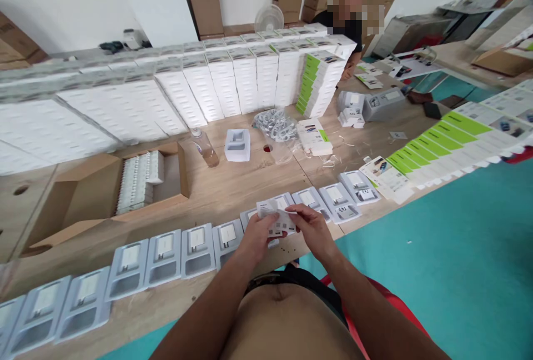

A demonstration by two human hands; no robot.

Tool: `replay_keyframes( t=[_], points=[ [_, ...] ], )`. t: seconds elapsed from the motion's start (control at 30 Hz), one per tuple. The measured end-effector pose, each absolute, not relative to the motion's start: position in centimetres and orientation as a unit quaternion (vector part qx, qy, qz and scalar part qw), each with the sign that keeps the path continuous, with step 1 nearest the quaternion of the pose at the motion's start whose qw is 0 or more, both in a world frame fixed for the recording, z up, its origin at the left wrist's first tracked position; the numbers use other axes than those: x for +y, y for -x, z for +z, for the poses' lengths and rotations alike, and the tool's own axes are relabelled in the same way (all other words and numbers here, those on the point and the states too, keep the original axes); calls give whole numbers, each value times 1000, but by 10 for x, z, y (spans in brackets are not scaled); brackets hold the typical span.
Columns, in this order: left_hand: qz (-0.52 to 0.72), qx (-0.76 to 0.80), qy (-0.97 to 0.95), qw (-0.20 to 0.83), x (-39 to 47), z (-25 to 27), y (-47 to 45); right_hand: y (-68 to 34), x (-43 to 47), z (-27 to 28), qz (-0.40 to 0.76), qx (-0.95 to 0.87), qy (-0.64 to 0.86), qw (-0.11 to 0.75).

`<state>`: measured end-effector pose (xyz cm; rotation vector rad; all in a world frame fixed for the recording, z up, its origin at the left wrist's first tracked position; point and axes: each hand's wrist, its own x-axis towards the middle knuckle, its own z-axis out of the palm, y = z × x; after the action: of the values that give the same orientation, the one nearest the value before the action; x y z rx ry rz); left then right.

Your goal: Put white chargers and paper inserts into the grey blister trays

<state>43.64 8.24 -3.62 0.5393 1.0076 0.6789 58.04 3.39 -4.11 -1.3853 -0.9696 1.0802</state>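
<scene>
Both hands, left hand (257,236) and right hand (313,225), pinch a leaflet (275,213) (fingers closed) just above the tray row (166,251)

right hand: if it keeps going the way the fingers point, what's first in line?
The right hand points left toward the left hand. First comes the small white leaflet both hands pinch, then the left hand's fingers. Depth is hard to judge.

Single head-worn view, looking forward and down, close over the table edge (175,299), room beyond.
</scene>
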Motion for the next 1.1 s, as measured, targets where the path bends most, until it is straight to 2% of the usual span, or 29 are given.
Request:
replay_keyframes(
  t=[0.1, 0.17, 0.3, 0.4, 0.47, 0.67, 0.83, 1.0, 1.1],
  points=[
    [312, 467, -238, 792, 86, -28, -432, -586, 33, -37, 349, -507, 585, 528],
    [310, 456, -280, 786, 89, -24, -430, -591, 35, -34, 320, -554, 570, 515],
    [342, 459, -335, 748, 94, -20, -427, -598, 44, -31, 437, -455, 578, 518],
    [349, 465, -365, 727, 97, -18, -426, -597, 51, -26, 513, -392, 595, 479],
    [345, 465, -377, 723, 98, -14, -427, -595, 54, -24, 519, -400, 600, 460],
    [326, 488, -407, 700, 105, -3, -433, -593, 61, -26, 515, -381, 597, 483],
    [310, 520, -532, 592, 109, 4, -432, -587, 60, -24, 505, -371, 605, 491],
    [245, 529, -591, 557, 118, -21, -428, -582, 68, -41, 496, -349, 605, 516],
    [257, 509, -611, 550, 120, -36, -428, -579, 68, -49, 519, -319, 601, 517]
  ],
)
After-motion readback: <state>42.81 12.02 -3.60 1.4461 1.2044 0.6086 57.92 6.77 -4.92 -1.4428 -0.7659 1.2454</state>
